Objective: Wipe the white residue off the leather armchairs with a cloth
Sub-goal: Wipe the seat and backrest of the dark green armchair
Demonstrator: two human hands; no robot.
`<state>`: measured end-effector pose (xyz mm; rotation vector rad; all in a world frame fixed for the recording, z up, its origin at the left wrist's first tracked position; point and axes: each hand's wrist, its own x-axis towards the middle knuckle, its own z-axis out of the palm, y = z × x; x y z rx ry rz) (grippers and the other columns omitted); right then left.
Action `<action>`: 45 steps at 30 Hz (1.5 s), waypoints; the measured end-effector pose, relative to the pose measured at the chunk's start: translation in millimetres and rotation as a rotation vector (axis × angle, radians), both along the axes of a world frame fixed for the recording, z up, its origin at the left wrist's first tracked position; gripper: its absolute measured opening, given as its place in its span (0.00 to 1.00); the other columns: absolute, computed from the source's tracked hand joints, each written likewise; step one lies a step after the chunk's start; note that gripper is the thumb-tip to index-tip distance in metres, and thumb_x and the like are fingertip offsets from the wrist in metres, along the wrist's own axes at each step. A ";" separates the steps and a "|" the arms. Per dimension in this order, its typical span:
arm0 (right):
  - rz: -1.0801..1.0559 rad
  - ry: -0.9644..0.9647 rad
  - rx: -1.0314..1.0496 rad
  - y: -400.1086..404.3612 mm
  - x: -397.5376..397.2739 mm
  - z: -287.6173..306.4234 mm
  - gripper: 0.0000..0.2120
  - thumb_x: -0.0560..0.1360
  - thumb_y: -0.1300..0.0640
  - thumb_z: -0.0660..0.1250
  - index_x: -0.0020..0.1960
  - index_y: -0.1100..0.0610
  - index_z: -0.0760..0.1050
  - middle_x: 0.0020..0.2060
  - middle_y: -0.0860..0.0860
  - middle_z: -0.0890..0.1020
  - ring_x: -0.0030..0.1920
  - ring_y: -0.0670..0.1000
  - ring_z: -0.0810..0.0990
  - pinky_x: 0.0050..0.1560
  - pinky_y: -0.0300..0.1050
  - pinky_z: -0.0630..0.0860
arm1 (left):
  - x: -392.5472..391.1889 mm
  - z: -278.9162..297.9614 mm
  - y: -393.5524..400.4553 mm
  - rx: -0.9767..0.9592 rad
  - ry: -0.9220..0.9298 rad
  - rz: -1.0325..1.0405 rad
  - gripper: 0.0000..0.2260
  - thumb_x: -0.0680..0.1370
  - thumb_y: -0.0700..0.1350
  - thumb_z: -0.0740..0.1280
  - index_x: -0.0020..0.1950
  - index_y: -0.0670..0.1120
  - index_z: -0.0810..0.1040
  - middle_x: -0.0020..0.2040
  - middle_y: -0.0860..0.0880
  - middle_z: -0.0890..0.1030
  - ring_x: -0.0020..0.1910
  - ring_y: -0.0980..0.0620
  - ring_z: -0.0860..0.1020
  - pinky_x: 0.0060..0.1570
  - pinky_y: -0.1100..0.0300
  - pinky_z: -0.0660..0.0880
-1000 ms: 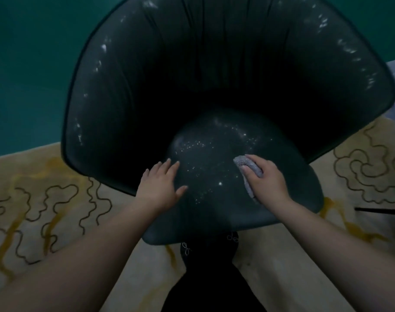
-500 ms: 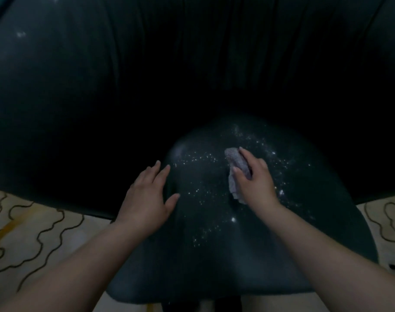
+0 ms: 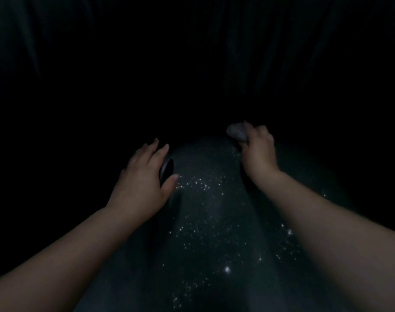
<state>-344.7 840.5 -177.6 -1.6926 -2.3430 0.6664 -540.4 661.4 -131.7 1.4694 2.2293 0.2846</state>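
The dark leather armchair fills the whole view; its seat cushion [image 3: 214, 255] is sprinkled with white specks of residue [image 3: 198, 185]. My right hand [image 3: 258, 152] grips a small grey cloth [image 3: 237, 131] bunched at the fingertips, pressed at the back of the seat where it meets the dark backrest [image 3: 192, 64]. My left hand [image 3: 144, 183] lies flat with fingers spread on the seat's left edge, holding nothing. The backrest is almost black and shows little detail.
Both of my forearms reach in from the bottom corners across the seat. Deep shadow hides everything outside the chair.
The view has closed in on the chair, so the carpet and wall are out of sight. My right hand has slid the cloth up the seat toward the backrest.
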 end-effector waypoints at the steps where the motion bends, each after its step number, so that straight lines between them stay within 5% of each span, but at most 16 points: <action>1: 0.072 0.016 0.005 -13.8 -4.0 -2.8 0.27 0.76 0.68 0.59 0.74 0.56 0.64 0.61 0.61 0.70 0.60 0.61 0.69 0.62 0.53 0.68 | -1.7 -1.7 1.1 -0.011 -0.010 0.010 0.33 0.77 0.60 0.61 0.78 0.53 0.55 0.79 0.52 0.51 0.77 0.51 0.49 0.74 0.45 0.56; 5: 0.354 0.210 -0.059 -75.6 3.0 2.2 0.29 0.73 0.73 0.62 0.71 0.56 0.69 0.50 0.55 0.72 0.51 0.55 0.71 0.55 0.51 0.72 | -3.0 -3.4 1.1 -0.038 -0.041 0.038 0.33 0.77 0.59 0.63 0.78 0.52 0.55 0.79 0.52 0.52 0.77 0.51 0.49 0.75 0.51 0.51; 8: 0.263 0.272 -0.024 -51.1 6.9 10.1 0.26 0.74 0.72 0.62 0.70 0.58 0.70 0.49 0.58 0.71 0.50 0.58 0.72 0.55 0.49 0.71 | -7.7 -0.7 2.9 -0.037 -0.053 0.052 0.32 0.77 0.58 0.64 0.78 0.51 0.56 0.79 0.51 0.52 0.77 0.50 0.49 0.74 0.52 0.50; 11: 0.056 0.117 0.068 10.5 -3.8 12.5 0.25 0.77 0.62 0.63 0.73 0.54 0.65 0.57 0.62 0.71 0.57 0.62 0.71 0.57 0.51 0.68 | -15.8 -1.9 6.9 -0.064 -0.055 0.069 0.32 0.78 0.57 0.63 0.78 0.52 0.55 0.79 0.52 0.50 0.77 0.51 0.47 0.75 0.47 0.52; 14: 0.093 -0.032 0.007 28.0 -15.4 3.1 0.23 0.80 0.52 0.61 0.74 0.49 0.63 0.62 0.59 0.70 0.62 0.60 0.69 0.57 0.50 0.66 | -19.7 -6.5 8.2 -0.086 -0.076 0.093 0.30 0.79 0.53 0.63 0.78 0.53 0.54 0.79 0.52 0.49 0.77 0.51 0.47 0.75 0.45 0.52; 20: 0.428 0.252 -0.087 -77.2 -14.4 -1.1 0.26 0.75 0.63 0.68 0.71 0.51 0.68 0.48 0.54 0.72 0.50 0.54 0.73 0.53 0.54 0.74 | -13.9 -7.9 -9.8 -0.111 -0.125 0.084 0.30 0.80 0.50 0.62 0.79 0.53 0.53 0.79 0.52 0.47 0.77 0.52 0.46 0.75 0.49 0.50; 23: 0.214 0.346 0.004 -46.6 -25.8 2.1 0.24 0.76 0.64 0.65 0.71 0.53 0.68 0.50 0.55 0.70 0.51 0.56 0.74 0.58 0.51 0.72 | -15.8 -7.3 -20.0 -0.151 -0.121 0.088 0.32 0.79 0.54 0.62 0.79 0.54 0.50 0.79 0.54 0.45 0.77 0.53 0.44 0.75 0.48 0.50; 26: 0.060 0.197 0.038 4.9 -66.0 4.6 0.22 0.79 0.55 0.63 0.73 0.50 0.66 0.59 0.61 0.71 0.60 0.62 0.70 0.61 0.51 0.67 | -22.5 -10.2 -30.3 -0.208 -0.127 0.108 0.37 0.77 0.59 0.64 0.79 0.54 0.45 0.79 0.55 0.40 0.77 0.54 0.41 0.75 0.46 0.49; 29: 0.209 0.111 -0.045 -12.4 -92.6 -1.0 0.20 0.80 0.52 0.62 0.71 0.48 0.69 0.66 0.61 0.69 0.65 0.63 0.66 0.61 0.46 0.63 | -26.4 -16.0 -39.6 -0.220 -0.130 0.088 0.43 0.74 0.62 0.66 0.79 0.53 0.42 0.78 0.56 0.37 0.77 0.53 0.39 0.76 0.50 0.45; 32: 0.537 0.147 0.063 -69.6 -75.2 1.0 0.22 0.76 0.59 0.66 0.69 0.47 0.72 0.55 0.57 0.73 0.55 0.58 0.70 0.53 0.47 0.67 | -25.2 -17.3 -48.9 -0.211 -0.166 0.105 0.47 0.72 0.63 0.69 0.79 0.51 0.42 0.78 0.54 0.36 0.76 0.53 0.38 0.70 0.62 0.40; 35: 0.737 0.277 -0.129 -108.0 -41.2 13.4 0.25 0.75 0.65 0.68 0.69 0.49 0.72 0.48 0.50 0.71 0.51 0.46 0.70 0.53 0.42 0.69 | -23.6 -16.2 -62.0 -0.217 -0.177 0.109 0.50 0.70 0.64 0.70 0.79 0.51 0.41 0.78 0.55 0.35 0.76 0.55 0.37 0.69 0.63 0.39; 37: 0.692 0.370 -0.170 -105.0 -35.0 18.9 0.27 0.74 0.69 0.67 0.70 0.53 0.70 0.49 0.51 0.71 0.53 0.43 0.72 0.56 0.39 0.72 | -23.9 -16.2 -70.6 -0.214 -0.198 0.124 0.51 0.69 0.64 0.70 0.79 0.52 0.41 0.77 0.56 0.34 0.76 0.56 0.37 0.69 0.63 0.39; 41: 0.309 0.251 -0.013 -45.1 -80.6 17.5 0.30 0.77 0.62 0.65 0.76 0.54 0.58 0.59 0.60 0.70 0.59 0.59 0.72 0.62 0.55 0.70 | -23.4 -20.3 -81.6 -0.212 -0.202 0.115 0.54 0.67 0.64 0.73 0.78 0.55 0.38 0.76 0.58 0.32 0.75 0.57 0.35 0.71 0.61 0.40; 45: 0.329 0.079 -0.096 -42.0 -113.4 2.3 0.25 0.79 0.53 0.63 0.74 0.55 0.63 0.62 0.60 0.72 0.62 0.60 0.70 0.61 0.55 0.70 | -21.4 -26.6 -85.1 -0.235 -0.152 0.089 0.57 0.65 0.65 0.74 0.78 0.55 0.36 0.76 0.58 0.30 0.75 0.57 0.33 0.76 0.51 0.46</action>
